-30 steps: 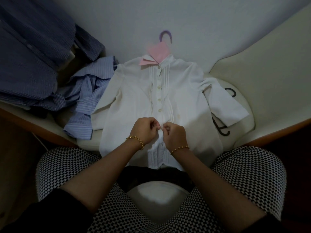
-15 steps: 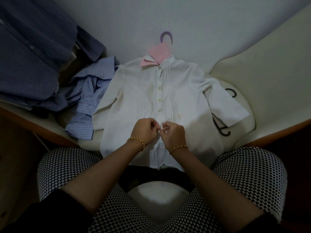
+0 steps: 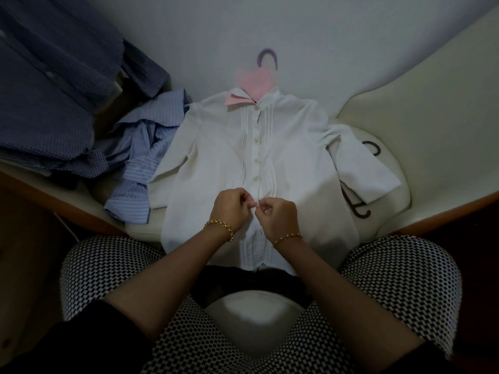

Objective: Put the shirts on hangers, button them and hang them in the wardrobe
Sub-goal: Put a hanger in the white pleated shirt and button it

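A white shirt (image 3: 216,157) with a pink collar lining lies flat, front up, on a white cushion in front of me. A purple hanger hook (image 3: 266,54) sticks out above its collar. Several buttons down the upper placket are fastened. My left hand (image 3: 229,207) and my right hand (image 3: 280,217) meet at the placket below the lowest fastened button, each pinching a front edge of the shirt. What lies between the fingertips is hidden.
A crumpled light blue striped shirt (image 3: 145,157) lies left of the white one. Dark blue checked shirts (image 3: 54,90) are piled at the far left. A second hanger (image 3: 361,209) peeks out under the right sleeve. My knees in checked trousers frame the bottom.
Both hands have stayed at the same spot on the placket, with only small finger movements; the shirt has not shifted.
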